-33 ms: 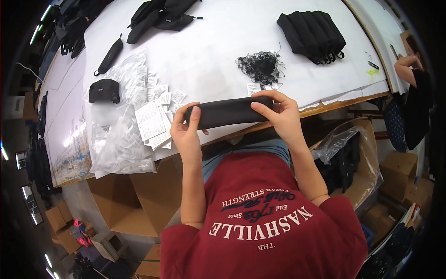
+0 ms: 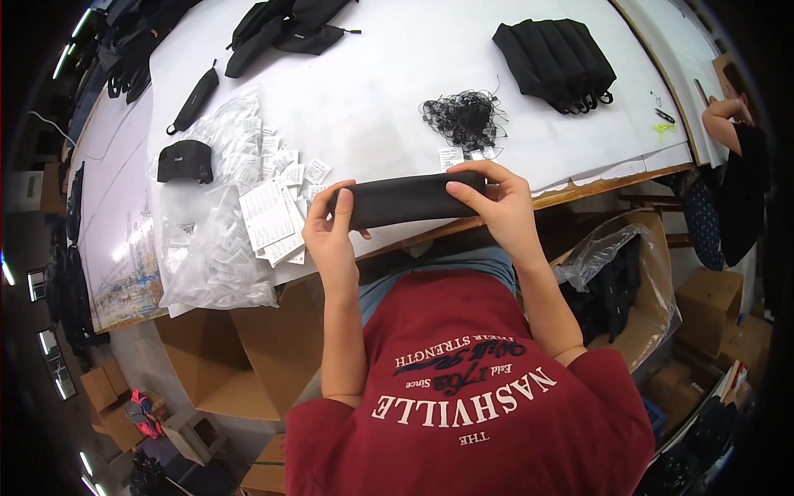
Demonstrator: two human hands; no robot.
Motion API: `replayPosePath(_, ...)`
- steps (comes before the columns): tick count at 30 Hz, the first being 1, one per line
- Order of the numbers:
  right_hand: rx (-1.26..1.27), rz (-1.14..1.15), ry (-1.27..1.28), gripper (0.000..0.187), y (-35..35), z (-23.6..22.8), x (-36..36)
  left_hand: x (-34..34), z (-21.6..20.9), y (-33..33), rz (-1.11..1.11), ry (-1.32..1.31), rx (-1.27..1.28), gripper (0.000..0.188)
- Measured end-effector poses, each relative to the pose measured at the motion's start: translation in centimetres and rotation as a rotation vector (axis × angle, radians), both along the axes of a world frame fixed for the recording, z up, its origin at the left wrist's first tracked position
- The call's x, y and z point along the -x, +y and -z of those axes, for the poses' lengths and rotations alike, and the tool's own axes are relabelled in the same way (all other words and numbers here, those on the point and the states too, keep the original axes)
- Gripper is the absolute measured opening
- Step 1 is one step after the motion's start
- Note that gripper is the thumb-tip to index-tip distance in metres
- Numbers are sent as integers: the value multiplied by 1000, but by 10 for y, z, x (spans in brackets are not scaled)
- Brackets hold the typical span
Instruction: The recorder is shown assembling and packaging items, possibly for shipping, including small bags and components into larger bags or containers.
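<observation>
A long, narrow black fabric pouch (image 2: 409,201) is stretched level between my two hands at the table's near edge. My left hand (image 2: 332,225) is closed on its left end, thumb on the near face. Its right end is gripped by my right hand (image 2: 499,205), thumb in front and fingers along the top. Beyond it lies a tangle of thin black strings (image 2: 463,118) beside small white tags (image 2: 451,157). To the left, printed white tags (image 2: 269,217) spill by a clear plastic bag (image 2: 217,269) full of more tags.
Several black pouches (image 2: 556,66) lie side by side at the far right of the white table (image 2: 372,99). More black pouches (image 2: 289,33) lie at the far left. A plastic-lined carton (image 2: 649,306) and an open cardboard box (image 2: 207,364) stand below. A co-worker's arm (image 2: 728,120) shows at right.
</observation>
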State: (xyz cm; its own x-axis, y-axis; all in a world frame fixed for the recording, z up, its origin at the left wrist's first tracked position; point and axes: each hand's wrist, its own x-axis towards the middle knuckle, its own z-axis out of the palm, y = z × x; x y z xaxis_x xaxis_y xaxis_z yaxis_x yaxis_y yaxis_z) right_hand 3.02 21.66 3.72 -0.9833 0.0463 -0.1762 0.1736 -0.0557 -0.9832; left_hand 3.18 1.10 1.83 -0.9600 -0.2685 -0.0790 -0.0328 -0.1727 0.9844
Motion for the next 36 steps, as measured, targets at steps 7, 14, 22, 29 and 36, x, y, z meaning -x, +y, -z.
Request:
replayPosePath(7, 47, 202, 53, 16, 52, 3, 16, 1, -2, -13, -8, 0, -18, 33)
replayPosePath(14, 180, 816, 520, 28, 257, -5, 131, -22, 6, -56, -193, 26, 216, 30)
replayPosePath(22, 439, 793, 109, 23, 422, 107, 214, -6, 4, -131, -384, 19, 571, 29)
replayPosePath(29, 186, 739, -95, 28, 365, 88, 220, -17, 38, -151, -365, -93, 753, 41)
replayPosePath(36, -419, 972, -47, 37, 361, 81, 204, 1, 42, -134, -181, -236, 1329, 70)
